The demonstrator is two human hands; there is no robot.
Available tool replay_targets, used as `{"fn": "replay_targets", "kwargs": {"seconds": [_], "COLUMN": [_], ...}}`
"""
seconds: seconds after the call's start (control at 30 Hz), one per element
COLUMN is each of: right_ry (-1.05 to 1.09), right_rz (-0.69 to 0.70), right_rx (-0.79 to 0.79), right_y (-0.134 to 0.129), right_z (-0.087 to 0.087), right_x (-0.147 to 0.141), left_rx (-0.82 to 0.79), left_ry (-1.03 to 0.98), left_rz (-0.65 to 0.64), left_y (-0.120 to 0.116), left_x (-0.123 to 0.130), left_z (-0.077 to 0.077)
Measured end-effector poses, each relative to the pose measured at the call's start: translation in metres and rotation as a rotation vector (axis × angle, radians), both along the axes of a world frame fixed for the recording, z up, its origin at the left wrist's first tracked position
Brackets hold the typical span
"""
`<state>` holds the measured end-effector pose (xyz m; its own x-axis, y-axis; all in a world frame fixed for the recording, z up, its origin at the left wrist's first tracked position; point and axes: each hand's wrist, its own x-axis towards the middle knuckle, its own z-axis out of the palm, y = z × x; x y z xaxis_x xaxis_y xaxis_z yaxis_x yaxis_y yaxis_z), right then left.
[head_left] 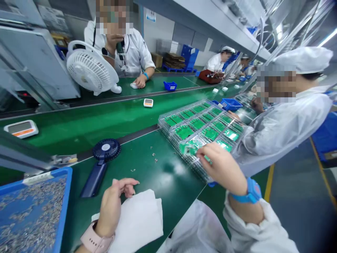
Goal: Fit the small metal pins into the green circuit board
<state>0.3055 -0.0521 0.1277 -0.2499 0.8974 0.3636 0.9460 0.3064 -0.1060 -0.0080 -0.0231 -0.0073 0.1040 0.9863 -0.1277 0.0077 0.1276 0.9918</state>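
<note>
The person's right hand (221,168) has a firm grip, fingers and thumb closed on the edge of a green circuit board (191,148) and lifting it slightly at the near corner of a tall stack of clear plastic trays (201,121). Each tray carries rows of green boards, and the stack sits on the green worktop (168,189). A blue strap watch (252,191) circles that wrist.

The left hand (113,207) lies well apart from the stack with its grip loose, fingers half curled and holding nothing. It sits at the edge of a white wipe (139,221), though I can't tell whether it is touching it. A pink watch (96,239) is on that wrist.

Beside it, at the worktop's edge, is a blue-rimmed tray of small metal parts (31,218). A navy handheld fan (101,163) lies between that tray and the stack, near a few loose metal bits (152,154).

To the right, a co-worker (286,116) in a white cap and gown reaches toward the far side of the stack. Across the green conveyor belt (86,119), another co-worker (123,45) sits behind a white desk fan (89,66).
</note>
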Motion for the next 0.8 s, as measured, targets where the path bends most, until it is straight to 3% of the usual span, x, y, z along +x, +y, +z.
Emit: {"fn": "replay_targets", "kwargs": {"seconds": [0.13,0.23,0.37,0.47,0.6,0.8], "right_ry": [-0.229,-0.321,-0.340,-0.333,-0.289,-0.275], "right_rz": [-0.291,-0.377,-0.366,-0.350,-0.340,-0.369], "right_rx": [-0.076,-0.231,-0.371,-0.395,-0.350,-0.374], "right_y": [0.029,0.049,0.058,0.066,0.095,0.136], "right_z": [-0.003,-0.014,-0.023,-0.017,-0.007,-0.021], "right_x": [0.050,0.062,0.057,0.051,0.041,0.028], "left_rx": [-0.017,-0.012,-0.007,-0.003,0.004,-0.012], "left_ry": [0.008,0.007,0.010,0.010,0.013,-0.015], "left_rz": [0.006,0.002,0.003,0.001,-0.012,-0.002], "left_y": [0.000,0.000,0.000,0.000,0.000,0.000], "left_x": [0.001,0.001,0.001,0.001,0.000,0.003], "left_z": [0.002,0.002,0.002,0.001,0.000,0.005]}}
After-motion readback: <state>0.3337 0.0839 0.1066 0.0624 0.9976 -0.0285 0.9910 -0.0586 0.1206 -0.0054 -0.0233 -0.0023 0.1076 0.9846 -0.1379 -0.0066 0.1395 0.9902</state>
